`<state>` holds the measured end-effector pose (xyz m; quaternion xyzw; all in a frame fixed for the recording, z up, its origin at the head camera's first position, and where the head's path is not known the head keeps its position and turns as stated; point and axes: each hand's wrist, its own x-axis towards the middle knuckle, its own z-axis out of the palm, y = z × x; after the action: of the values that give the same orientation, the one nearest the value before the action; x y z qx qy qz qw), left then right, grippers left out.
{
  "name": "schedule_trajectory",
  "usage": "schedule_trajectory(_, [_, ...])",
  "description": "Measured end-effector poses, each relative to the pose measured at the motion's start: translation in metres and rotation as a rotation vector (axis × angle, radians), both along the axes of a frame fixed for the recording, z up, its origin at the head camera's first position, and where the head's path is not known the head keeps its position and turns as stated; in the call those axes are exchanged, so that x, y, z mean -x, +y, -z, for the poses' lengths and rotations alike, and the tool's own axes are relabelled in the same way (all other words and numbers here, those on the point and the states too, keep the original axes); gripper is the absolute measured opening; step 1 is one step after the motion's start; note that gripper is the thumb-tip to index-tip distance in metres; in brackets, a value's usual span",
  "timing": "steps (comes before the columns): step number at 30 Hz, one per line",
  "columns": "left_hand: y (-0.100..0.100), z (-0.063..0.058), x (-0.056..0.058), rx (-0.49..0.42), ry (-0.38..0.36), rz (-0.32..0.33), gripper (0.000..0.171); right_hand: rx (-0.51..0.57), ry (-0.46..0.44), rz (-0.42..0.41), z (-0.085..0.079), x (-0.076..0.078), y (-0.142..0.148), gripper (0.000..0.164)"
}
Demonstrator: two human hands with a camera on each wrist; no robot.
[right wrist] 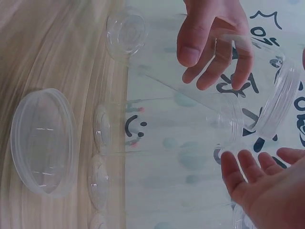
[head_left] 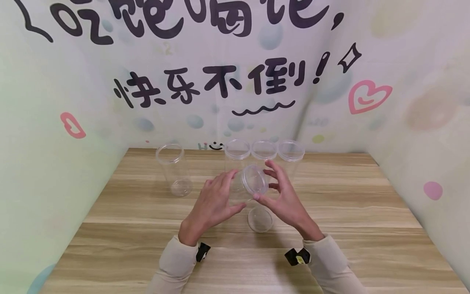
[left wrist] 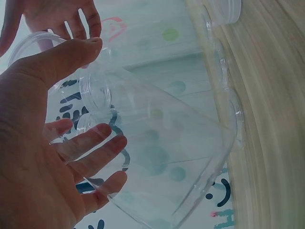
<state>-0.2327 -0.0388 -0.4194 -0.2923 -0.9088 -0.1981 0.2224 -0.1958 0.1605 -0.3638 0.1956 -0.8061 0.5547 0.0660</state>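
My left hand (head_left: 214,200) grips a clear plastic jar (left wrist: 162,143) round its body, thumb on one side and fingers on the other. The jar is tilted above the table, its ringed mouth (head_left: 254,179) turned toward the right hand. Spread around that end, my right hand (head_left: 285,201) has its thumb tip close by the rim and its other fingers loosely bent. In the right wrist view those fingers stand slightly apart from the jar's rim (right wrist: 281,100). Below, a round clear lid (head_left: 260,219) lies flat on the table.
Three similar clear jars with lids (head_left: 264,150) stand side by side at the back of the wooden table (head_left: 147,245). Another clear jar (head_left: 174,171) stands alone at the back left. A printed cloth wall (head_left: 220,122) rises behind the table.
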Motion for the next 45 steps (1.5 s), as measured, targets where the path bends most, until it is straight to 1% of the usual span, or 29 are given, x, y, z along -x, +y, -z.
schedule_trajectory(5, [0.001,0.0,-0.001,0.018,0.018,-0.008,0.087,-0.013,-0.022,0.074,-0.003,-0.002,-0.003,0.074])
schedule_trajectory(9, [0.003,0.0,-0.001,0.023,0.026,-0.006,0.086,-0.047,-0.029,0.098,-0.004,-0.003,-0.005,0.071])
schedule_trajectory(16, [0.005,0.002,-0.002,0.03,0.014,0.005,0.087,-0.098,0.01,0.131,-0.004,-0.004,-0.007,0.067])
schedule_trajectory(22, [0.005,0.001,-0.002,0.039,0.015,-0.001,0.089,-0.109,0.026,0.13,-0.004,-0.004,-0.006,0.067])
schedule_trajectory(25, [0.005,0.002,-0.002,0.042,0.021,-0.004,0.089,-0.11,0.038,0.122,-0.001,-0.002,-0.005,0.068])
schedule_trajectory(32, [0.004,0.003,-0.001,0.032,0.02,-0.002,0.089,-0.102,0.054,0.118,0.024,0.013,0.005,0.073])
schedule_trajectory(34, [0.004,0.003,-0.001,0.028,0.021,-0.003,0.088,-0.099,0.073,0.113,0.028,0.015,0.006,0.073])
schedule_trajectory(39, [0.003,0.002,-0.001,0.033,0.017,-0.008,0.087,-0.08,0.104,0.092,0.03,0.016,0.007,0.071])
schedule_trajectory(45, [0.002,0.002,0.0,0.037,0.021,-0.01,0.087,-0.074,0.081,0.069,0.026,0.014,0.006,0.069])
